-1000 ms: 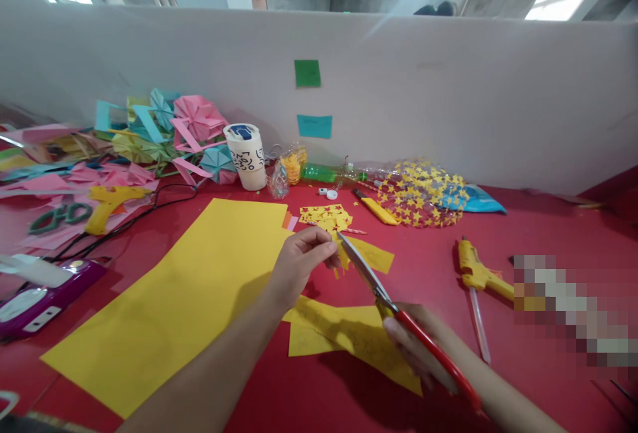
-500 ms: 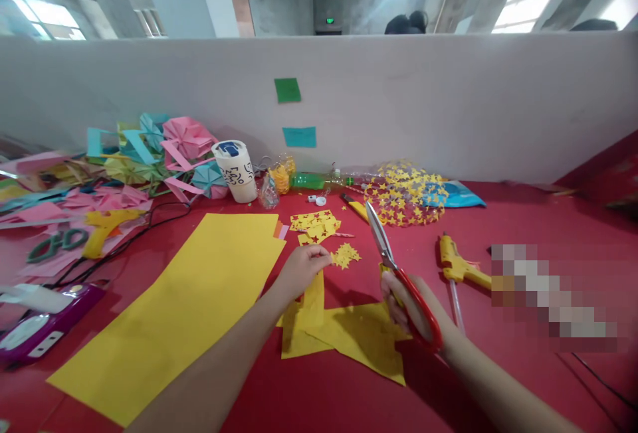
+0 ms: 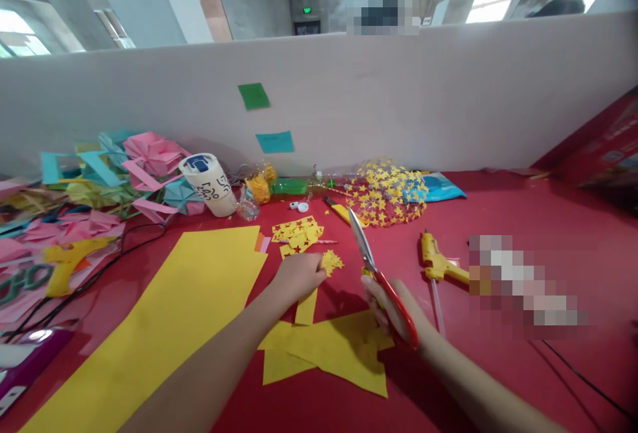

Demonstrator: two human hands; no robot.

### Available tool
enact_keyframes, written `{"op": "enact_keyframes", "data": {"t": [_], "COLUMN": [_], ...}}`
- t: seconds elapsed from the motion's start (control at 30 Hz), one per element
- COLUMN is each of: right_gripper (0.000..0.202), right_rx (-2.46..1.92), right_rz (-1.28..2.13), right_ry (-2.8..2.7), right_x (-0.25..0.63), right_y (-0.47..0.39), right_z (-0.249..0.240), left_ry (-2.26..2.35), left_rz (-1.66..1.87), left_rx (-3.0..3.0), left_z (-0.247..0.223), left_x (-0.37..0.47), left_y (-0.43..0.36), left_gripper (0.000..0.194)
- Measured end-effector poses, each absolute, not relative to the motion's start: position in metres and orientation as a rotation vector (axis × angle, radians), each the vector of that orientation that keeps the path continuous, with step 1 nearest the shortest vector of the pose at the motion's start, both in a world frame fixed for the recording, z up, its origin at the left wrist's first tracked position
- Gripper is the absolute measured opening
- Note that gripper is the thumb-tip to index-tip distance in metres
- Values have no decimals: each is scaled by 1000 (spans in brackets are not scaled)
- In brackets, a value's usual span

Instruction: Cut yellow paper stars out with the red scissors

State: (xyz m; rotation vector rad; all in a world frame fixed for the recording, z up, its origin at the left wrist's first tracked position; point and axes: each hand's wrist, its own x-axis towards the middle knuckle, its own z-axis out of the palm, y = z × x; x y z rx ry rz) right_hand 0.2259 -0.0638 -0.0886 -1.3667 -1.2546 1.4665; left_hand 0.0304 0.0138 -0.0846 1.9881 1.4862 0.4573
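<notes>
My right hand [image 3: 391, 303] is closed around scissors [image 3: 371, 267] with red handles, their blades together and pointing up and away from me. My left hand [image 3: 299, 279] has its fingers drawn together at the left edge of a small pile of yellow paper stars [image 3: 331, 262]; whatever is between the fingertips is hidden. Below that hand lies a narrow yellow paper strip [image 3: 306, 308]. Closer to me, larger cut yellow paper pieces [image 3: 339, 346] overlap on the red table. Behind the left hand are yellow scraps with star-shaped holes [image 3: 298, 232].
Large yellow sheets [image 3: 164, 307] cover the left. Hot glue guns lie right [image 3: 438, 263] and left [image 3: 70, 260]. Along the partition [image 3: 319, 101] stand a white cup [image 3: 208, 184], a green bottle [image 3: 292, 186] and a star-covered clear object [image 3: 386, 194]. A utility knife [image 3: 343, 210] lies behind the scissors.
The view has shifted right and tilted slightly. My left hand's fingers have curled downward beside the star pile. My right hand still holds the scissors in much the same pose.
</notes>
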Motion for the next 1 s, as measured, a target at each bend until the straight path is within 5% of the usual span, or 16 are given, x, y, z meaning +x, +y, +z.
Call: {"op": "enact_keyframes", "data": {"t": [0.37,0.6,1.0], "right_gripper": [39,21,19], "right_rx": [-1412,-1387,-1059], "right_rz": [1501,1568,1465], "right_ry": [-1371,-1403,-1200], "right_x": [223,213,213], "right_y": [-55,-55,-61], "right_z": [-67,-54,-65], "left_ry": [1179,1074,1033], "left_rz": [530,654,628], "left_rx": [1348,1202,1269], "left_z": [-48,-51,-58], "left_x": [24,26,14], "left_y": [-4,-7,-26], "left_gripper": [38,32,14]}}
